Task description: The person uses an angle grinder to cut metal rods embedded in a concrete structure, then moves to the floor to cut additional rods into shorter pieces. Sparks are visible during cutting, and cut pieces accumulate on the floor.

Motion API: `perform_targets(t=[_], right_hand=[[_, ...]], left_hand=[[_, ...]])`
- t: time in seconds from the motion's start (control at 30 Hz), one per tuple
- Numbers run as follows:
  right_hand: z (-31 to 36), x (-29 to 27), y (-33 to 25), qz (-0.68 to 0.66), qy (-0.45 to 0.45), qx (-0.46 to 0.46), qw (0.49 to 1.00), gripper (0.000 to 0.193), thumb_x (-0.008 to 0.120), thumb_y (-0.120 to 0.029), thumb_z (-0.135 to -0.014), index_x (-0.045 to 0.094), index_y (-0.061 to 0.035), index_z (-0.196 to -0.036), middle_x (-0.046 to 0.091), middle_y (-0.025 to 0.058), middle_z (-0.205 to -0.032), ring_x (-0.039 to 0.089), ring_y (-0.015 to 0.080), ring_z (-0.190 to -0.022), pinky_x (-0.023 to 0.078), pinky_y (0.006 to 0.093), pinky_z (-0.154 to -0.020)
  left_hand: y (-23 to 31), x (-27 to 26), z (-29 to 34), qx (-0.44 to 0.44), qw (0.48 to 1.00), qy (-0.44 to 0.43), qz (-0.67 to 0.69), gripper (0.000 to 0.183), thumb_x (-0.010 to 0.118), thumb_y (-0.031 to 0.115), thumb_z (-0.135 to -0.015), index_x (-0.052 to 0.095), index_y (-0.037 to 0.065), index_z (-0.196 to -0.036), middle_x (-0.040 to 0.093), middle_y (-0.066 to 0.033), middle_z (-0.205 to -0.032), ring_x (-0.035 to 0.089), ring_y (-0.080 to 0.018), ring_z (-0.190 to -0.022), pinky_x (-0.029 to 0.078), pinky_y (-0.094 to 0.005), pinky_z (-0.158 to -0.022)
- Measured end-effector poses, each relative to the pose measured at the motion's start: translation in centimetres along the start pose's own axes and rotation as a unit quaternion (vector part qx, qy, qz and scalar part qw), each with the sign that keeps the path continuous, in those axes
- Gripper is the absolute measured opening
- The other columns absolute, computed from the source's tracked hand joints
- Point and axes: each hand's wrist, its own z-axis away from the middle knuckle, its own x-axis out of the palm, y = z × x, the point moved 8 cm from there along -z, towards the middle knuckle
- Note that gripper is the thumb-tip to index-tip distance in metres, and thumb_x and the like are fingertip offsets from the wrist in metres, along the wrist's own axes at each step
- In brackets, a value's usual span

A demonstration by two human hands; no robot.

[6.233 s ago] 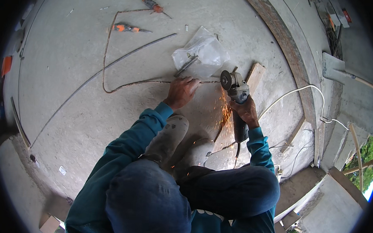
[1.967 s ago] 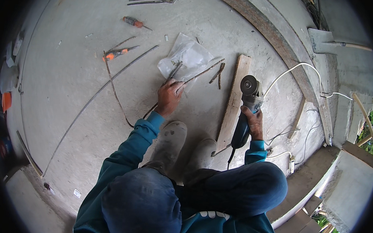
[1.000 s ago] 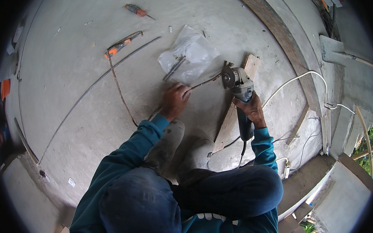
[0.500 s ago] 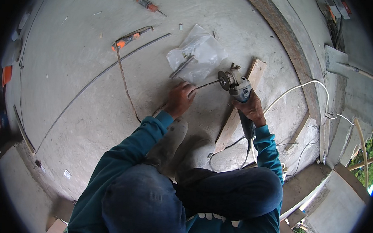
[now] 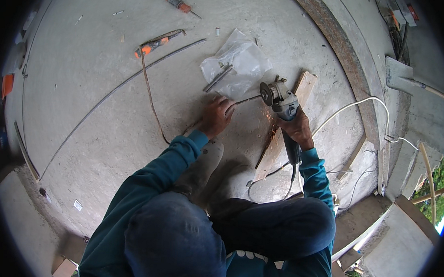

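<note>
While orange sparks (image 5: 269, 116) fly off below its cutting disc (image 5: 266, 94), the angle grinder (image 5: 285, 105) is in the R hand (image 5: 296, 129), grip wrapped round the body, disc end pointing away from the person. L hand (image 5: 216, 117) is just L of it, grip clamped on a thin bent rod (image 5: 149, 95); short length sticks out R from the fingers & meets the disc edge, tip beyond hidden. Other way, rod runs back past the L wrist, bends up & away, then bends again over an orange-handled tool (image 5: 145, 50) on the floor (image 5: 107, 148). Wooden board (image 5: 306, 84) lies at a slant beneath the grinder, partly hidden by it & the R hand. Just beyond the L hand: clear plastic bag (image 5: 248, 58) w/ dark short pieces (image 5: 218, 79) lying on it. Straight-ish grey rod (image 5: 97, 105) lies L, its far end nr the bag; orange/black screwdriver (image 5: 180, 5) farther off. White cable (image 5: 349, 107) loops R of the R hand, shovel (image 5: 399, 77) farther R. Pale boots (image 5: 235, 182) btwn the forearms, knees in blue jeans (image 5: 175, 238) closer in.
</note>
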Motion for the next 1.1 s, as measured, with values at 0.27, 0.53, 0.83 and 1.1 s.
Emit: perform_targets(t=[0.27, 0.53, 0.83, 1.1], right_hand=[[-0.2, 0.1, 0.3, 0.025, -0.003, 0.013, 1.000, 0.070, 0.086, -0.027, -0.070, 0.056, 0.0003, -0.126, 0.070, 0.0127, -0.108, 0.067, 0.0207, -0.095, 0.056, 0.0350, -0.084], [0.0, -0.1, -0.1, 0.028, 0.009, 0.000, 1.000, 0.069, 0.086, -0.029, -0.071, 0.055, 0.0016, -0.124, 0.071, 0.0176, -0.107, 0.070, 0.0270, -0.097, 0.055, 0.0374, -0.084], [0.1, 0.0, -0.4, 0.032, 0.001, -0.013, 0.999, 0.068, 0.087, -0.028, -0.071, 0.055, 0.0011, -0.124, 0.071, 0.0164, -0.107, 0.071, 0.0267, -0.095, 0.056, 0.0376, -0.082], [-0.2, 0.4, 2.1, -0.016, 0.004, -0.015, 1.000, 0.070, 0.089, -0.031, -0.071, 0.055, 0.0006, -0.123, 0.071, 0.0162, -0.106, 0.071, 0.0261, -0.096, 0.056, 0.0370, -0.083]], left_hand=[[-0.3, 0.3, 0.0, -0.001, 1.000, 0.008, -0.009, 0.019, 0.067, 0.012, -0.090, 0.069, 0.003, -0.106, 0.066, -0.0175, -0.102, 0.064, -0.0369, -0.096, 0.053, -0.0444, -0.084], [0.0, 0.0, 0.0, 0.005, 0.999, 0.035, 0.003, 0.016, 0.066, 0.016, -0.091, 0.068, 0.007, -0.103, 0.066, -0.0134, -0.098, 0.064, -0.0342, -0.093, 0.053, -0.0440, -0.080], [-0.9, 0.7, 0.3, -0.009, 1.000, 0.015, -0.015, 0.019, 0.066, 0.014, -0.091, 0.069, 0.004, -0.107, 0.067, -0.0189, -0.104, 0.064, -0.0383, -0.097, 0.053, -0.0461, -0.085], [-0.5, 0.5, 0.1, 0.006, 1.000, 0.023, -0.005, 0.018, 0.064, 0.014, -0.091, 0.069, 0.003, -0.106, 0.067, -0.0179, -0.102, 0.063, -0.0369, -0.096, 0.052, -0.0449, -0.085]])
